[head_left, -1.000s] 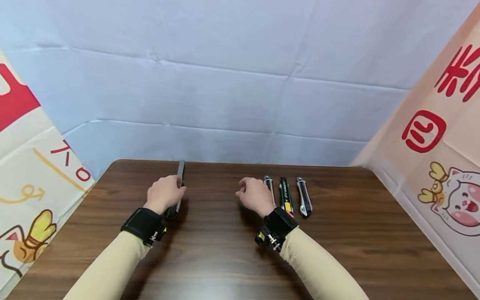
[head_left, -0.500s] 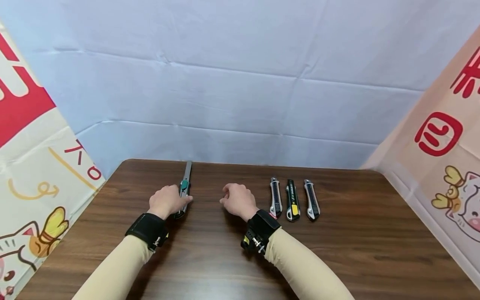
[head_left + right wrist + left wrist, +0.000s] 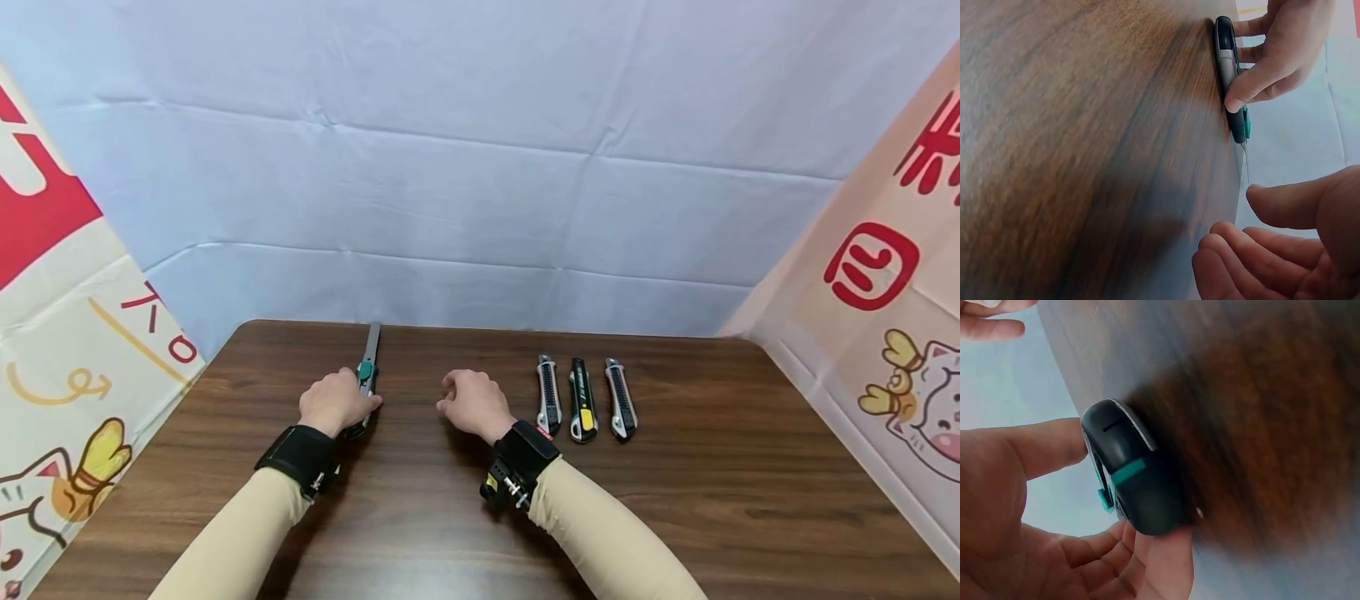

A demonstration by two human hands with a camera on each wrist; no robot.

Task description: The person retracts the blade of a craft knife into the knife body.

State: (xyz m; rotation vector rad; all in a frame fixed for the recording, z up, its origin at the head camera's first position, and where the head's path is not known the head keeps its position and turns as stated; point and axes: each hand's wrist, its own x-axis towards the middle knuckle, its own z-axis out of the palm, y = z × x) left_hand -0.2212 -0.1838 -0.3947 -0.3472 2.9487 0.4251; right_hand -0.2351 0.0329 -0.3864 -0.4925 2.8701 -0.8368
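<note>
In the head view a box cutter (image 3: 366,375) with a green slider lies on the wooden table at the left, its long blade extended toward the far edge. My left hand (image 3: 335,402) holds it by the handle; the left wrist view shows the thumb on one side of the dark handle end (image 3: 1141,481) and fingers on the other. My right hand (image 3: 474,406) hovers over the middle of the table with loosely curled fingers and holds nothing. To its right, three more box cutters lie side by side: a grey one (image 3: 549,396), a dark green one (image 3: 582,400) and another grey one (image 3: 621,400).
The brown wooden table (image 3: 712,467) reaches to a pale cloth backdrop (image 3: 480,183) at its far edge. Printed banners stand at the left (image 3: 60,350) and right (image 3: 892,350). A black strap with a small camera sits on each wrist.
My right hand has moved left, away from the three box cutters, uncovering the nearest one. My left hand has slid back along its box cutter, so the green slider now shows.
</note>
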